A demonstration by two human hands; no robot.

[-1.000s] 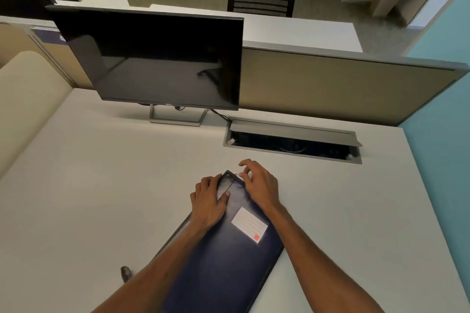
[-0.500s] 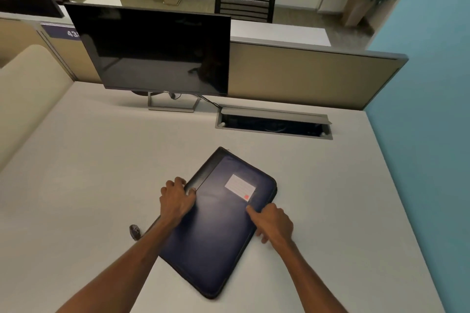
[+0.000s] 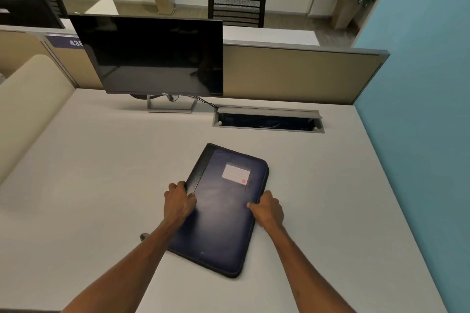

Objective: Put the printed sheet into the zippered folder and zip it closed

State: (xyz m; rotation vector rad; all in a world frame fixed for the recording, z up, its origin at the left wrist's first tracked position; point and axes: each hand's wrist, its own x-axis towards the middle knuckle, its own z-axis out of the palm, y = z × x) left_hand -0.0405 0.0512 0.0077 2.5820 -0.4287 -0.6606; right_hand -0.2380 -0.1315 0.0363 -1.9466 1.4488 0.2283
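While the left grip (image 3: 179, 202) clamps the zippered folder (image 3: 223, 221) steady on the desk (image 3: 89, 173), the right grip (image 3: 267, 209) pinches its edge, probably zipping.

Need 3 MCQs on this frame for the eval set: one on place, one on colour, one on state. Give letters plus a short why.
1. Where does the folder lie?
A. On the desk, in front of the monitor
B. On the floor
C. On a shelf

2. What colour is the folder's cover?
A. Green
B. Dark blue
C. Yellow

3. What state is the folder in?
A. Open, pages showing
B. Closed and flat, gripped at both long edges
C. Standing upright

Answers:
1 A: it lies flat on the desk, between the person and the monitor.
2 B: the cover is dark blue, with a white label on it.
3 B: the cover is shut. The left hand grips the spine edge and the right hand grips the opposite edge.
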